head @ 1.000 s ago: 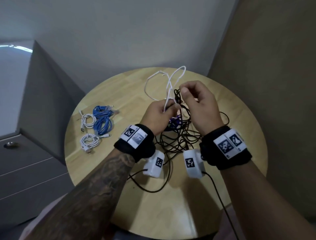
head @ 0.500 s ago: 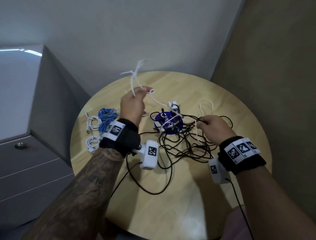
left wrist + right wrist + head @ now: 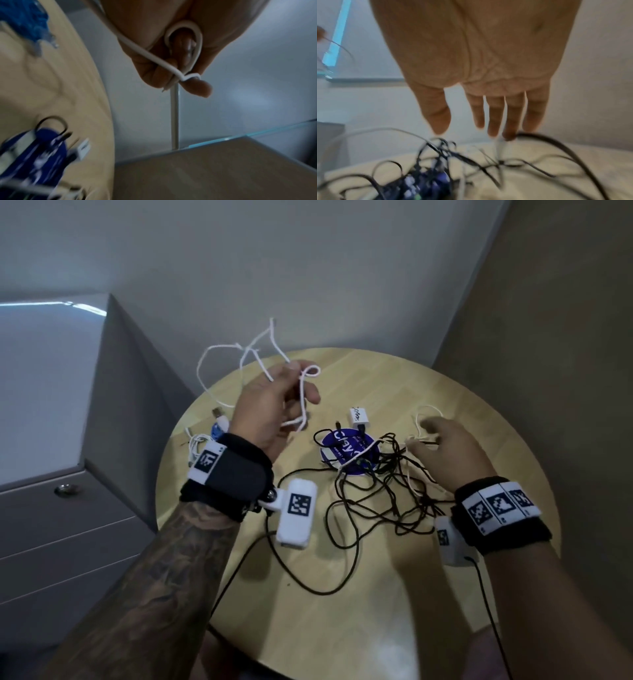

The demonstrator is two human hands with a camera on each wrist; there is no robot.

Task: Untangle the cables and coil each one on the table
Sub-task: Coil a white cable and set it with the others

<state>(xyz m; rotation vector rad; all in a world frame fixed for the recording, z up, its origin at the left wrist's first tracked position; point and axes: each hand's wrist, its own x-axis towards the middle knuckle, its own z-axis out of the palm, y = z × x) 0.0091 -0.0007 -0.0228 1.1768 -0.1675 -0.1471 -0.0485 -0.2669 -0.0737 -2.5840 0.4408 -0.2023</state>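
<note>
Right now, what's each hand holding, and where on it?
Left hand pinches the white cable at a loop mid-length, raised above the table. Right hand holds nothing; straight fingers touch the black cables.

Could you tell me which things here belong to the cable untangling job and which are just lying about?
Part of the job:
- white cable, held up in the left hand
- black cable tangle under the open right hand
- coiled cables at the table's left edge
- round wooden table

Just lying about:
- white charger plug
- blue round sticker
- grey cabinet
</note>
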